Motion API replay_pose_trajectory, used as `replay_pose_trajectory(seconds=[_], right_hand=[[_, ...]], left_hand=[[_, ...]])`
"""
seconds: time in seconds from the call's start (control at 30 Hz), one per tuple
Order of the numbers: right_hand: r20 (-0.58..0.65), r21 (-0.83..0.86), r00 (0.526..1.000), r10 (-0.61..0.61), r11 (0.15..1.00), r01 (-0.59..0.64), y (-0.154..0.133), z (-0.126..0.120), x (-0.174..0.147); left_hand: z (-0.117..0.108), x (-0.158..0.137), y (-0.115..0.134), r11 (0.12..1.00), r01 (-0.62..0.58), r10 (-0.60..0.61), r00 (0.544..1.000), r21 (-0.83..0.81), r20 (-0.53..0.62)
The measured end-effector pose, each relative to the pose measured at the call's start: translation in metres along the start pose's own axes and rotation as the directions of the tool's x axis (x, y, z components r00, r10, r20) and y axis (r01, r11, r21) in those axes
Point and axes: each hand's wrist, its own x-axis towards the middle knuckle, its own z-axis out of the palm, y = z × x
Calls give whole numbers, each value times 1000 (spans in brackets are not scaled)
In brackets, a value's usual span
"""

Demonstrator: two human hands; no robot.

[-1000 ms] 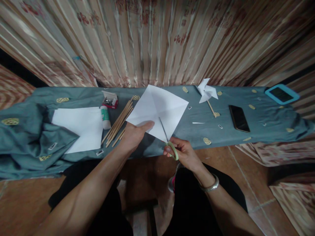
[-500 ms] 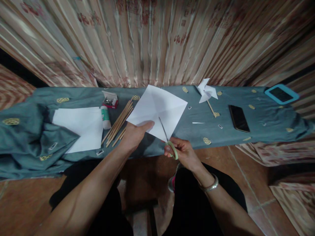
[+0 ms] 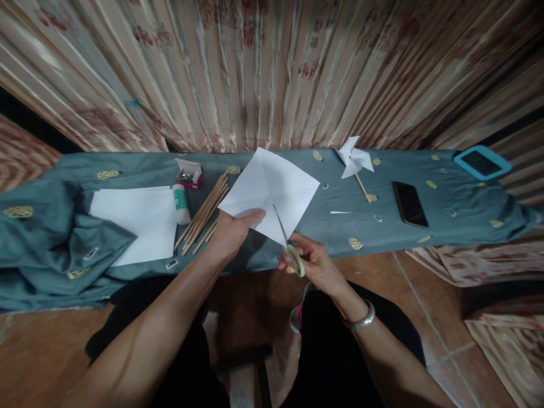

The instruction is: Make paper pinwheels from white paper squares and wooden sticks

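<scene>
A square white sheet of paper with faint crease lines is turned cornerwise in front of me. My left hand grips its lower left edge, thumb on top and the other fingers hidden underneath. In my right hand is a pair of scissors with pale green handles. A blade lies over the paper from the corner nearest me and points toward the middle. Wooden sticks lie in a bundle just left of the sheet.
Left on the blue-green cloth are white sheets, a glue stick and a small red box. To the right lie a paper pinwheel, a paper sliver, a phone and a blue-framed tablet.
The scissors and my right hand have shifted very slightly left. The paper's right corner has moved a little left and down. My left hand keeps its hold.
</scene>
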Motion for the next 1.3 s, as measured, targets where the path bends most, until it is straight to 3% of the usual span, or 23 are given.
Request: replay_pose_trajectory(seconds=[0.2,0.37,0.47,0.53,0.6,0.67,0.9,1.0,1.1,1.2,1.3], right_hand=[[102,-79,992,74,995,-66,-2,-15,-8],[202,-121,972,120,988,-97,-18,-45,-19],[-2,-36,999,-52,998,52,-22,-64,-18],[-246,11,956,-159,986,167,-22,-73,-13],[-399,-2,891,-215,972,234,-22,-80,-6],[-430,-38,868,-250,965,259,-24,-85,0],[-308,-105,941,-138,988,110,-30,-78,11],[-275,-64,957,-95,995,80,-30,-67,13],[-322,2,942,-96,995,102,-27,-61,16],[-441,101,891,-110,980,171,-24,-58,22],[-592,221,800,-97,935,277,-21,-55,30]], left_hand=[[-6,7,9,997,-31,29,999,-64,-29],[-19,17,7,997,-64,61,996,-53,-66],[-22,16,7,999,-28,29,999,33,-33],[-20,11,8,993,3,-6,1000,115,30],[-17,5,9,980,24,-45,993,196,105],[-13,-1,9,963,33,-77,985,269,153],[-11,-11,6,915,105,-232,927,389,295],[-11,-10,3,932,116,-222,931,343,289],[-10,-9,2,956,177,-239,934,235,266],[-8,-7,3,962,271,-268,916,33,299],[-6,-8,4,915,356,-273,892,-188,360]])
